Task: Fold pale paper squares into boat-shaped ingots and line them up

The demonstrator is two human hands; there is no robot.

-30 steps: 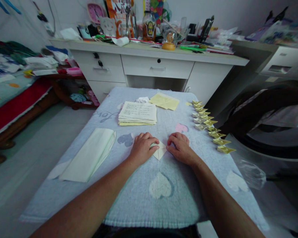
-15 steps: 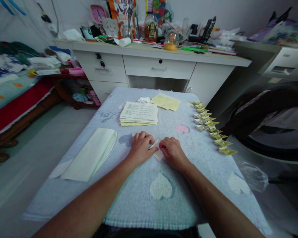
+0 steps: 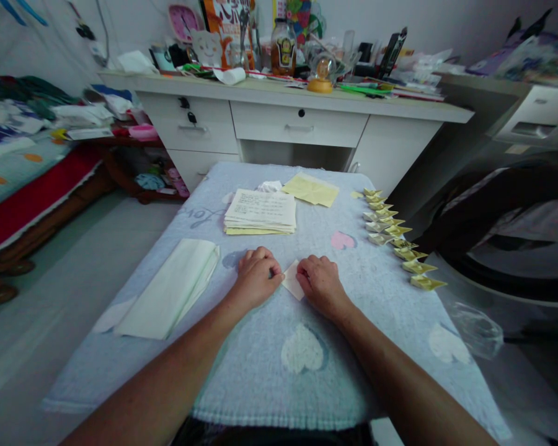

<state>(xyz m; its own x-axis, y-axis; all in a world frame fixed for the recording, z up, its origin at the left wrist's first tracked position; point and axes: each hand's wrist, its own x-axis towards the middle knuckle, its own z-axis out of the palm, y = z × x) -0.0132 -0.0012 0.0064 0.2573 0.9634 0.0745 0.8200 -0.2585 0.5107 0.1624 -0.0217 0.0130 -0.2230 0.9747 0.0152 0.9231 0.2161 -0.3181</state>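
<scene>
A small folded piece of pale paper (image 3: 293, 282) lies on the cloth-covered table between my two hands. My left hand (image 3: 259, 272) is closed, thumb and forefinger pinching the paper's left corner. On the other side my right hand (image 3: 320, 280) has its fingers curled over the paper's right edge, hiding that part. Beyond my hands rests a stack of handwritten sheets (image 3: 260, 210). Several folded paper boats (image 3: 418, 267) stand in a line along the table's right side.
A folded pale cloth or paper bundle (image 3: 170, 288) lies on the left. Behind the stack are yellow sheets (image 3: 312, 189) and a crumpled white tissue (image 3: 270, 186). A cluttered white desk (image 3: 302, 111) stands at the far side, a washing machine (image 3: 534, 124) at right.
My left hand has shifted slightly left, its thumb drawn back from over the paper to the left corner. The right hand stays nearly in place.
</scene>
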